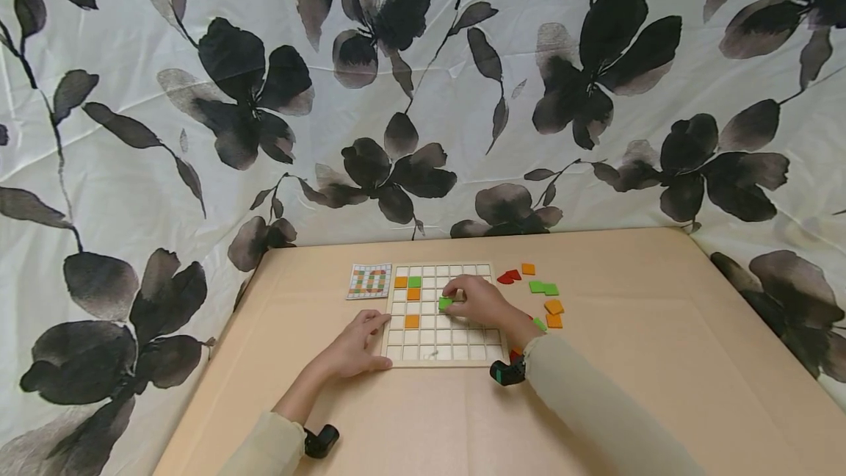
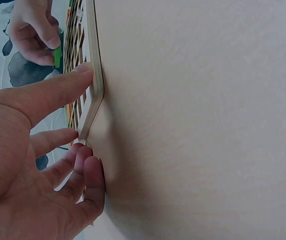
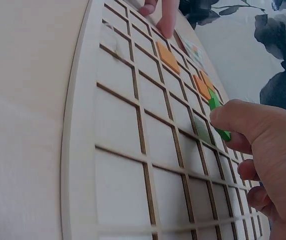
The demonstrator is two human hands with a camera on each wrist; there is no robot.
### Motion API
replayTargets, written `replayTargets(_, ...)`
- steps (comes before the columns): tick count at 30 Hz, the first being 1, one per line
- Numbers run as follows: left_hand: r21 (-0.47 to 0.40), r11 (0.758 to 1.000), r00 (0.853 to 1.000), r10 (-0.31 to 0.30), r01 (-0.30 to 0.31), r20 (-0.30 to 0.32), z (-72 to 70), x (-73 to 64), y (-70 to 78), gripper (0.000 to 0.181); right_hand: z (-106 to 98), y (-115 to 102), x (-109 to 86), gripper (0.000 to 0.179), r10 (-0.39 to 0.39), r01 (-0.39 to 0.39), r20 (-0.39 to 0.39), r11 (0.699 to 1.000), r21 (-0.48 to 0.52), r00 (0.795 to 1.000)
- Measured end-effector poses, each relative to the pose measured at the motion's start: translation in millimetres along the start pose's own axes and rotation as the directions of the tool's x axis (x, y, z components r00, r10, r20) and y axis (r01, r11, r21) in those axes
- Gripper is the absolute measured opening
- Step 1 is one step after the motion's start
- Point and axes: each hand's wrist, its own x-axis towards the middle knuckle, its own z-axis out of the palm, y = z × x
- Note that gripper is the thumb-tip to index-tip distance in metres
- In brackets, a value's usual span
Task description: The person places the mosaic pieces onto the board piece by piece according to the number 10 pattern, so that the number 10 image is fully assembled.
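A wooden grid board point(image 1: 446, 365) with white square cells lies on the table. My right hand point(image 1: 481, 301) pinches a green square tile point(image 3: 220, 116) between thumb and fingers, tilted just above the cells near the middle of the board. My left hand point(image 1: 357, 347) rests at the board's left side; in the left wrist view its thumb touches the edge near a corner and its other fingers are loosely bent. On the board sit several orange tiles, one of them alone lower down point(image 1: 412, 322), and a green tile point(image 1: 414, 282) in the top row.
A small pattern card point(image 1: 369, 281) with coloured squares lies against the board's upper left. Right of the board are loose red pieces point(image 1: 509, 277), green tiles point(image 1: 543, 287) and orange tiles point(image 1: 554, 306); some are partly hidden by my right arm. A flowered cloth point(image 1: 423, 94) hangs behind the table.
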Motion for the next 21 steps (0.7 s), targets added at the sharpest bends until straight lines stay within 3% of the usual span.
replayTargets(21, -0.021, 1.000, 1.000, 0.012, -0.012, 0.017, -3.0, 2.3, -2.6, 0.081, 39, -33, 23.2, 0.020, -0.037, 0.036, -0.001, 0.998, -0.057, 0.999)
